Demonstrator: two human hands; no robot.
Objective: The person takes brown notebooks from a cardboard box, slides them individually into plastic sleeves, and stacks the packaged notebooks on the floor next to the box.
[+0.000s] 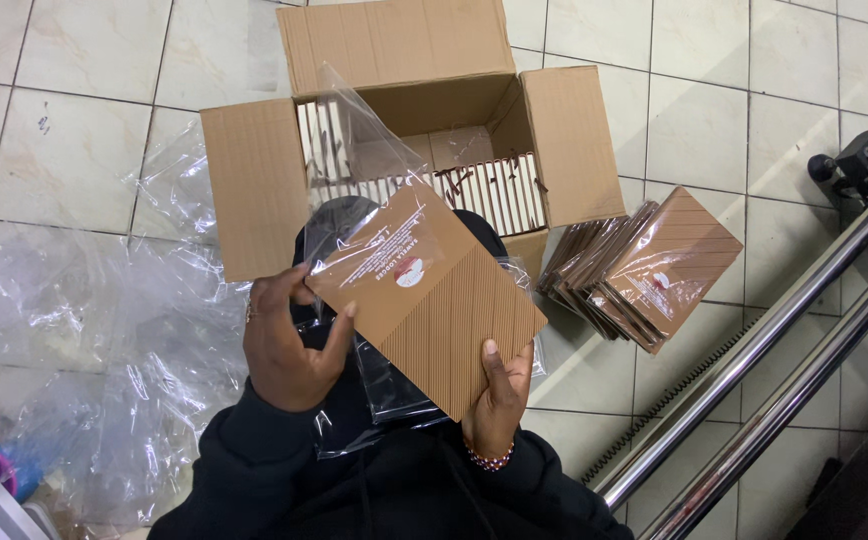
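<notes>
I hold a brown ribbed card booklet (434, 300) partly inside a clear plastic sleeve (354, 150) that sticks up above it. My left hand (289, 345) grips the sleeve and the booklet's left edge. My right hand (497, 395) supports the booklet's lower right corner from beneath. More clear sleeves (384, 400) lie on my lap under the booklet. Behind it stands an open cardboard box (254, 180) with a row of similar booklets (484, 190) standing on edge inside.
A fanned stack of sleeved brown booklets (644, 265) lies on the tiled floor to the right of the box. Crumpled clear plastic (84, 330) covers the floor at left. Metal tripod legs (764, 380) slant across the lower right.
</notes>
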